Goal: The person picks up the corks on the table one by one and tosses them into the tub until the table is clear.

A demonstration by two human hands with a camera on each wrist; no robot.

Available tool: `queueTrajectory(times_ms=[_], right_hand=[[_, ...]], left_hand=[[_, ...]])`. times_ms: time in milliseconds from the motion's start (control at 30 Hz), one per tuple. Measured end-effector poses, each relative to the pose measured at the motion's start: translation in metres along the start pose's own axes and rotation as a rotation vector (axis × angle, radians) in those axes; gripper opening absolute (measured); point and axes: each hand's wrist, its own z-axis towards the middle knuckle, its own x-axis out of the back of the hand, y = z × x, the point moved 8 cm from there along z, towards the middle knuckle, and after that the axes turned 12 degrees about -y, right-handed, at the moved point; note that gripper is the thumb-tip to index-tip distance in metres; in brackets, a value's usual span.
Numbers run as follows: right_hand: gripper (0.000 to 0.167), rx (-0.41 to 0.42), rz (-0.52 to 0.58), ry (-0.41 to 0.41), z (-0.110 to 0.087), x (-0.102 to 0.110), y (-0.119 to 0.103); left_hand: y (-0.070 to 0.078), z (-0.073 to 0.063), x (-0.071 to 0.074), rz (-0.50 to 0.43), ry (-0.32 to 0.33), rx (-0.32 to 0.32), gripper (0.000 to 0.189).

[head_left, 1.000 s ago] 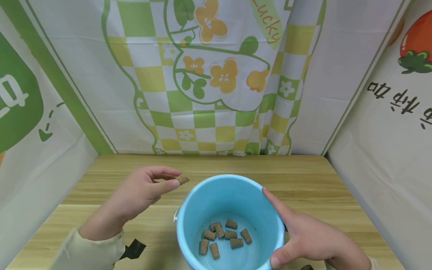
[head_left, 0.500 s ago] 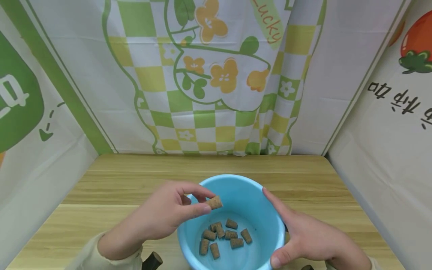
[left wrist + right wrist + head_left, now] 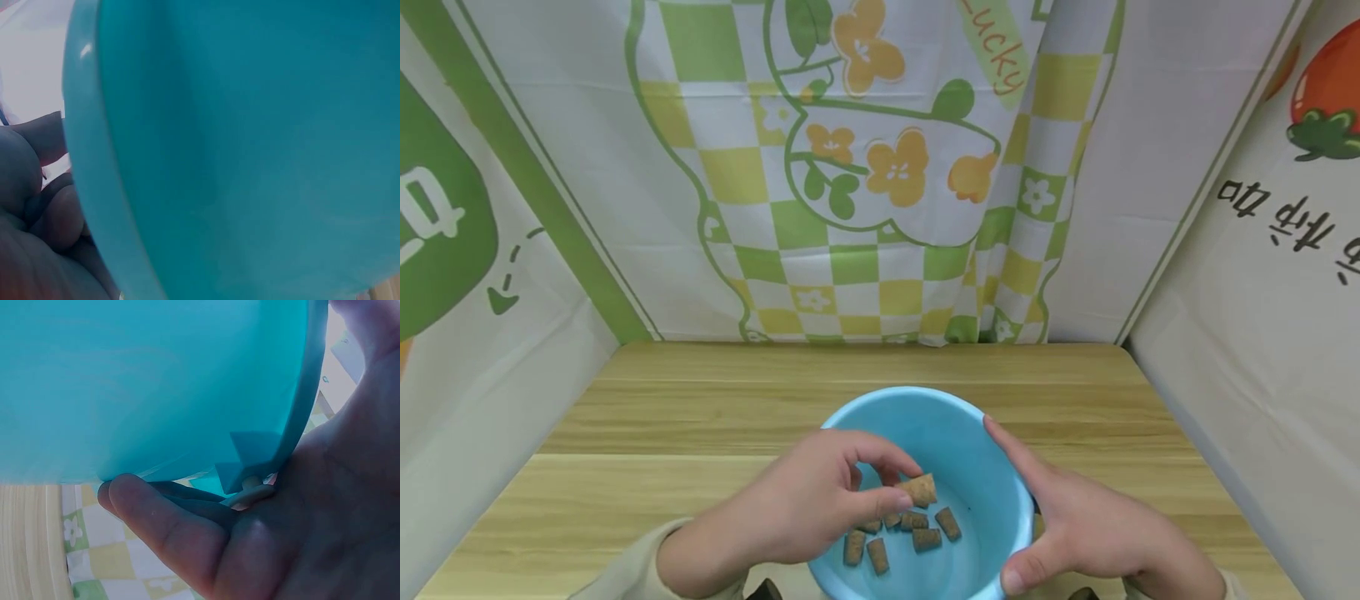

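A blue bucket [image 3: 900,398] stands on the table with several brown cork stoppers [image 3: 948,524] lying on its floor. Over its opening, my left hand [image 3: 808,500] pinches one cork stopper [image 3: 924,490] between thumb and fingers, above the others, some of which it covers. My right hand [image 3: 1086,523] holds the bucket's right side, thumb near the rim and fingers along the outer wall. From the right wrist, the fingers [image 3: 162,531] lie against the bucket beside its handle mount [image 3: 250,487]. In the left wrist view the bucket wall hides the held cork.
The bucket rests on a wood-grain tabletop [image 3: 685,400]. A green and yellow checked cloth [image 3: 820,267] hangs behind the table's back edge. Printed white sheets [image 3: 1247,333] close in both sides. A small black piece [image 3: 765,590] shows by the left cuff.
My left hand has carried the cork stopper rightward and toward me, from left of the bucket to over its opening. The right hand and bucket have stayed still.
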Motion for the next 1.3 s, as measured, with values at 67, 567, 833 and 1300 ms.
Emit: queueTrajectory(times_ms=[67, 567, 833, 1300], right_hand=[[0.126, -0.003, 0.005, -0.002, 0.0, 0.0, 0.001], [0.127, 0.006, -0.011, -0.006, 0.001, 0.001, 0.001], [0.124, 0.011, 0.035, -0.022, 0.002, -0.001, 0.002], [0.127, 0.025, 0.005, -0.001, 0.001, 0.0, -0.001]], left_hand=[[0.002, 0.001, -0.002, 0.007, 0.0, -0.007, 0.014], [0.007, 0.006, -0.011, 0.048, 0.002, -0.04, 0.015], [0.005, 0.006, -0.018, 0.038, -0.08, -0.018, 0.05], [-0.005, -0.018, 0.007, 0.034, 0.037, -0.06, 0.055]])
